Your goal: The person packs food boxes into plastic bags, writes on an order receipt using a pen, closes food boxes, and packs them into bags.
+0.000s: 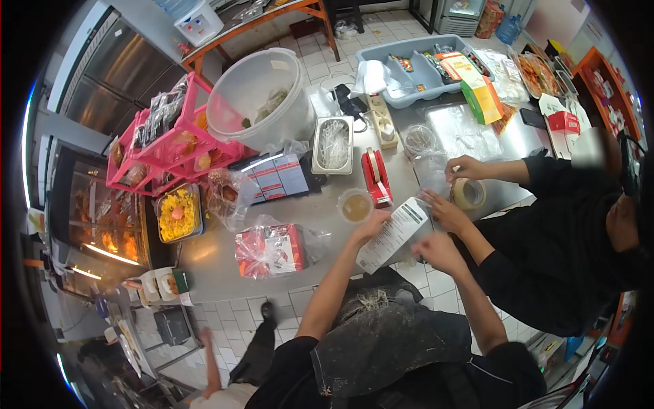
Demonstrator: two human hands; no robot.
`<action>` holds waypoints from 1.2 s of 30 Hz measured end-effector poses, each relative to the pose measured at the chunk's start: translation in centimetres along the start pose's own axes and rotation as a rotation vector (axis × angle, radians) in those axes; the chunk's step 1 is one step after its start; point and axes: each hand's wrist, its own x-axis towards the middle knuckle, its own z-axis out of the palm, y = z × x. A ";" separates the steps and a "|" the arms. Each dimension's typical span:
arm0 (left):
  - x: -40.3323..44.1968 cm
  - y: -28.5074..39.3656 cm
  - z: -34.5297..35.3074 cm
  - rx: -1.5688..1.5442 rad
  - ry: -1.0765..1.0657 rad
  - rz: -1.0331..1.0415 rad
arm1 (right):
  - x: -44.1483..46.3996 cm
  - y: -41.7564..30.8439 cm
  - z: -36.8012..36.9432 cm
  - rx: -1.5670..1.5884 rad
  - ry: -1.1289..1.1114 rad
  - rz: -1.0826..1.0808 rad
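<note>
A printed paper receipt (393, 236) is held tilted over the table's front edge, its upper left side gripped by my left hand (371, 228). Just right of its lower part is my right hand (439, 253), smeared by motion, so its grip does not show. A co-worker's hand (443, 210) reaches in close to the receipt's upper right corner. The co-worker's other hand (466, 168) is raised near a clear plastic bag (431, 172). Close to my left hand stand a round tub of brownish liquid (355, 205) and a red tape dispenser (377, 178).
Left on the steel table (293, 204) lies a bagged red box (270, 250). Behind are a large clear bin (231, 102), pink baskets (160, 140) and a metal tray (333, 145). A tape roll (469, 194) lies right; a blue divided tray (422, 68) sits at the back.
</note>
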 end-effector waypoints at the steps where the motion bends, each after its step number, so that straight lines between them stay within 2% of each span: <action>1: -0.3 3.1 -0.4 -0.403 0.054 -0.159 | -2.1 1.6 1.1 0.006 -0.012 0.026; 2: -0.5 9.8 -1.6 -0.805 0.103 -0.316 | -3.5 1.4 1.9 -0.023 0.020 0.154; 3: -0.5 13.5 -2.3 -1.205 0.149 -0.471 | -4.1 1.2 2.3 0.004 -0.010 0.151; 4: -0.3 10.3 -1.7 -1.181 0.124 -0.503 | -4.6 0.9 2.5 0.030 -0.039 0.147; 7: 0.1 11.0 -1.1 -0.788 0.259 -0.482 | -4.6 -1.9 2.6 0.086 -0.139 0.172; 10: -0.3 11.1 0.0 -0.760 0.357 -0.330 | -4.1 -2.2 3.6 0.012 -0.108 0.163; 14: -1.7 14.2 -0.3 -1.210 0.464 -0.303 | -5.0 -2.5 3.7 0.023 -0.044 0.075; 17: -1.1 12.8 -0.1 -0.874 0.399 -0.389 | -5.0 -3.4 3.3 0.026 -0.111 0.132; 20: 0.3 8.3 2.8 -0.750 0.517 -0.449 | -3.9 -2.5 3.9 -0.031 -0.159 0.160; 23: -0.8 3.2 5.1 -0.364 0.432 -0.659 | -3.7 -3.0 5.5 -0.171 -0.153 0.150; 25: -4.9 7.0 3.8 -0.012 0.515 -0.386 | -4.0 -4.4 5.8 -0.273 -0.117 0.084; 27: -12.3 16.7 0.2 -0.185 0.630 -0.179 | -4.5 -7.7 6.2 -0.297 -0.186 -0.024; 29: -21.6 20.9 -2.6 -0.125 0.706 -0.141 | -4.2 -11.8 6.9 -0.260 -0.215 -0.153; 30: -25.4 19.6 -2.6 -0.017 0.954 0.154 | -3.9 -15.5 6.7 -0.248 -0.282 -0.230; 31: -28.1 21.4 -4.0 -0.175 1.189 0.133 | -3.5 -18.9 7.1 -0.214 -0.323 -0.278; 33: -32.2 20.3 -6.8 -0.480 1.525 0.111 | -2.1 -24.6 8.1 -0.155 -0.395 -0.374; 35: -33.3 18.9 -9.3 -0.402 1.540 -0.230 | 1.1 -26.5 11.0 -0.444 -0.349 -0.492; 36: -33.6 16.5 -9.8 -0.247 1.484 -0.268 | 3.0 -27.3 11.9 -0.566 -0.321 -0.396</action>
